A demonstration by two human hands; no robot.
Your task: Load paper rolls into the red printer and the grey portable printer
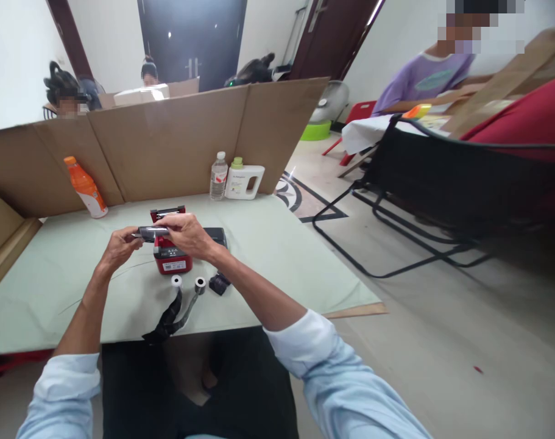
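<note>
Between my left hand (122, 249) and my right hand (188, 235) is a dark, shiny ribbon roll (153, 233), its two ends pinched in my fingers. It is held level, just above a small red-and-black printer (173, 266) whose lid (167, 212) stands raised behind it. My right hand hides part of the printer. In front of the printer, a white-ended roll (176, 281) and a second roll (200, 285) trail dark ribbon (167, 317) toward the table's near edge. A crumpled black piece (219, 283) lies to their right. Behind my right wrist is a flat dark object (219, 235), partly covered.
A cardboard screen (176, 143) borders the table (277, 262) at the back. Against it stand an orange bottle (86, 188), a clear bottle (219, 178) and a white jug (244, 182). A black folding chair (441, 189) is at right; other people are beyond.
</note>
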